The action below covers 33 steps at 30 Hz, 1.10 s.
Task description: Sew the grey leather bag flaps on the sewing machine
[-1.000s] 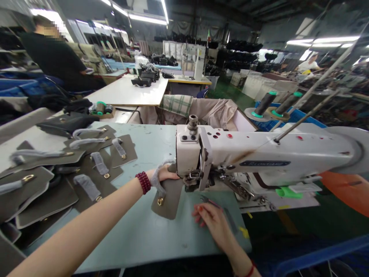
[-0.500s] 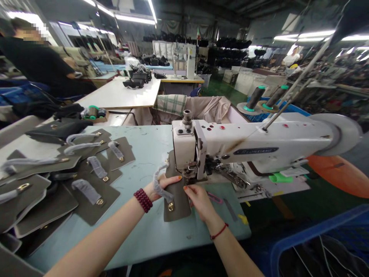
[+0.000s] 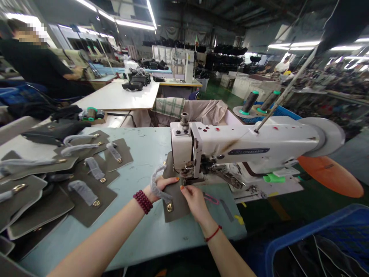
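A grey-brown leather flap (image 3: 175, 202) with a brass clasp and a wrapped strap lies under the head of a white sewing machine (image 3: 230, 148). My left hand (image 3: 160, 186) grips the flap's left edge, thumb on top, close to the needle. My right hand (image 3: 193, 200) presses its fingers on the flap's right side, just below the presser foot. Both wrists wear bead or string bracelets.
Several similar flaps with wrapped straps (image 3: 86, 181) are spread over the left of the pale green table (image 3: 144, 234). Thread cones (image 3: 249, 102) stand behind the machine. A blue crate (image 3: 317, 238) sits at lower right. A person in black (image 3: 37, 65) works at far left.
My right hand left the table by the pink tool and came onto the flap. The flap swung upright under the needle, and both hands now hold it.
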### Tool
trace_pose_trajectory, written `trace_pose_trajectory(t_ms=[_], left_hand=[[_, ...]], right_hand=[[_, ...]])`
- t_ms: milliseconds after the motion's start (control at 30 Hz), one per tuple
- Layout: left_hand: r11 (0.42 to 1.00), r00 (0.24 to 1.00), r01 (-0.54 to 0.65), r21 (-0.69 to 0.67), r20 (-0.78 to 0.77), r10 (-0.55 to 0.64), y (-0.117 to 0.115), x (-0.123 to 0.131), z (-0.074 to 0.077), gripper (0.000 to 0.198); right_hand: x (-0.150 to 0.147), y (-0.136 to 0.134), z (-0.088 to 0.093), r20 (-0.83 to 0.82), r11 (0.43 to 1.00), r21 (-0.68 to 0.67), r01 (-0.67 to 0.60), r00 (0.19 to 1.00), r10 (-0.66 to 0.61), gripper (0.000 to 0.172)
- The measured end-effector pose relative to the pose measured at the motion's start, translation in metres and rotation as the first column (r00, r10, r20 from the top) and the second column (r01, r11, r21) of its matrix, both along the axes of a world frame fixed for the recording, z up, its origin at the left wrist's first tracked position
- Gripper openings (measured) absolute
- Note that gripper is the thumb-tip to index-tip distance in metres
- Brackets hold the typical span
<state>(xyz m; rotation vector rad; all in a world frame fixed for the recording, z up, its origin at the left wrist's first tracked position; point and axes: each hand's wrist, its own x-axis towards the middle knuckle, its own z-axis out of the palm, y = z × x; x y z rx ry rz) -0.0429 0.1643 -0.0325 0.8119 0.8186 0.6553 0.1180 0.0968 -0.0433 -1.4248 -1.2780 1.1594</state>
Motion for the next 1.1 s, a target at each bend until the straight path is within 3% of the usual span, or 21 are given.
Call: trace_pose_trajectory(t_ms=[500,1100], left_hand=[[0.991,0.994,-0.110,-0.070,0.014,0.111,0.009,0.003,0.001,0.026],[0.995,0.998,-0.068,-0.067,0.015,0.069,0.010,0.002,-0.003,0.022]], right_hand=[[-0.003,0.010,-0.006,0.060,1.000,0.028,0.005,0.998,-0.007,0.044],[-0.002,0.011,-0.006,0.171,0.998,0.061,-0.004,0.985,-0.006,0.040]])
